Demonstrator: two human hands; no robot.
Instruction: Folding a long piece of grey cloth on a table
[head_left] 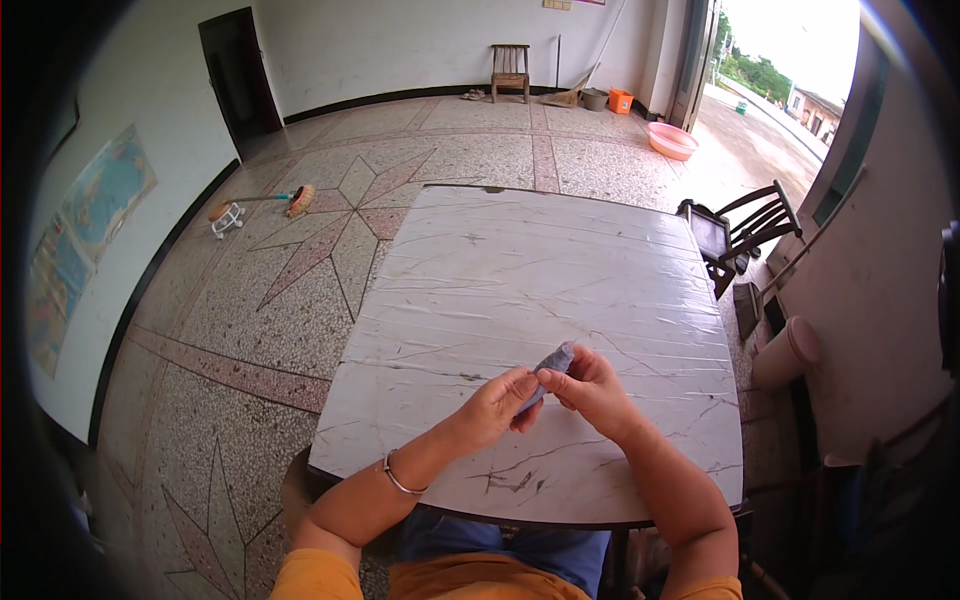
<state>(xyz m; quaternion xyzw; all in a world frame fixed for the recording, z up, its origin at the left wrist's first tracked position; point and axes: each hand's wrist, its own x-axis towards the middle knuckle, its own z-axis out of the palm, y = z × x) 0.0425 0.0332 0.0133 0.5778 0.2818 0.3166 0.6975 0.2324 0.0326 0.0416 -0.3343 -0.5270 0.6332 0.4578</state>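
Note:
A small grey bundle [555, 361], rolled into a short tube and looking like cloth, is held above the near half of the table. My left hand [500, 398] grips its lower left part, thumb on top and fingers curled beneath. Around the upper right part close the fingers of my right hand [592, 388], its thumb pressed near the tip of my left thumb. The bundle slants, its upper end pointing away to the right. My fingers hide much of its middle and underside. A metal bangle [402, 477] circles my left wrist.
The table [540, 270] has a wrinkled white marbled cover. Beyond its right side stands a dark wooden chair [745, 232], with a pale bin [787, 353] nearer me. A broom head [301, 200] lies on the floor left. A pink basin [672, 142] sits by the doorway.

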